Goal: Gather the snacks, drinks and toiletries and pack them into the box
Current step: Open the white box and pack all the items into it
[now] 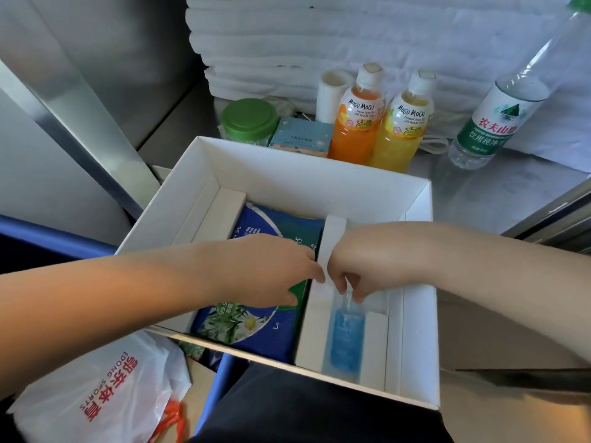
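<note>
Inside the white box, the left grip covers a blue wipes pack, its hold unclear. Right of the divider, the right grip pinches the cap of a blue bottle; so slight a hold could let it slip.

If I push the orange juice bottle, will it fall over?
Probably it would tip: the orange juice bottle stands tall and narrow. It looks full, so likely heavy for its size. Its smooth round plastic may roll once down.
</note>
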